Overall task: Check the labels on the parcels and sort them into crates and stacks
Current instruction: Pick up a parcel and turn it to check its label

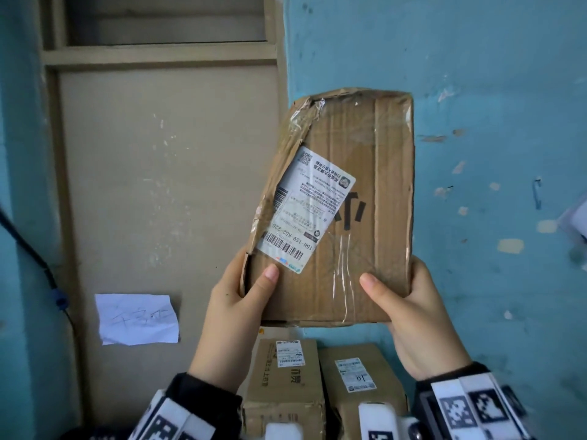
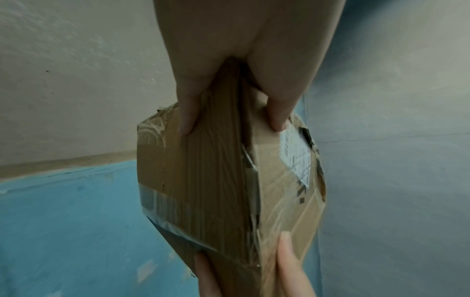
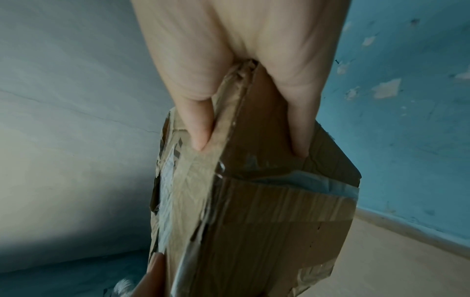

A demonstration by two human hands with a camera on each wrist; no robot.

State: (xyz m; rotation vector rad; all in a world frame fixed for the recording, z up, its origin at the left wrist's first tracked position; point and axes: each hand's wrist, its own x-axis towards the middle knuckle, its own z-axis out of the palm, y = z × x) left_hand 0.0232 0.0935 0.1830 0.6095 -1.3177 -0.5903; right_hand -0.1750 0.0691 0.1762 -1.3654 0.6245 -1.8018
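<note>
Gripping parcel (image 1: pixel 355 198) upright between both hands, left hand (image 1: pixel 235 315) and right hand (image 1: pixel 419 319).

Blue painted wall (image 1: pixel 476 74) behind, paint chipped in pale patches. Beige panelled door (image 1: pixel 165 173) at left, scuffed. White paper note (image 1: pixel 138 319) with handwriting stuck low on door. Black cable (image 1: pixel 28 246) runs down wall at far left, blue fitting partway along it.

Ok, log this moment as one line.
phase: label check | left hand: holds parcel | right hand: holds parcel | label: faces camera, upside down | sorted: not yet
</note>
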